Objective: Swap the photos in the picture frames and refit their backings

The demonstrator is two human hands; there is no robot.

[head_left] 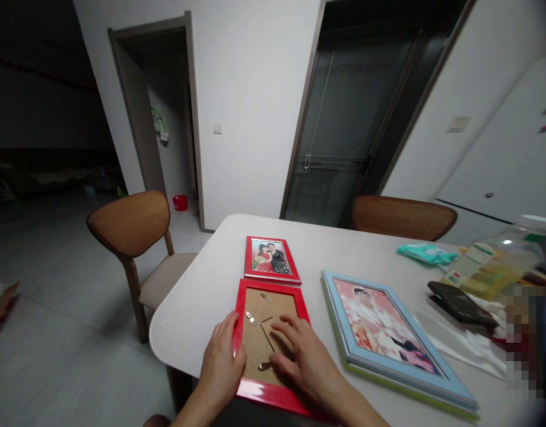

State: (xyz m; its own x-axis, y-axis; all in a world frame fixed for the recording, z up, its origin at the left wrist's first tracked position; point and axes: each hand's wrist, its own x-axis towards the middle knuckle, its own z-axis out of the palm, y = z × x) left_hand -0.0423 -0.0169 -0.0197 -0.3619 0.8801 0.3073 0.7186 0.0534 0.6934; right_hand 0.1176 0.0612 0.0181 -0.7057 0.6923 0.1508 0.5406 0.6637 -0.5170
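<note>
A red picture frame [273,394] lies face down on the table, showing its brown backing board [253,341]. My left hand [222,356] grips the frame's left edge, thumb on the inner rim and fingers along the outside. Over the right part of the board rests my right hand [306,359], fingers bent and apart. Its thumb side is close to a small metal clip [264,366] near the board's bottom. Two more metal pieces, an upper clip [265,297] and a left clip [250,318], sit higher up. Dark lines of a cut-out stand flap show beside my fingers.
Beyond it lies another red frame [273,277] with a couple's picture. To the right are stacked blue and green frames [337,314], a dark phone-like object [462,305], a teal wipes pack [427,254] and a large bottle [491,267]. Wooden chairs [130,222] stand around the table.
</note>
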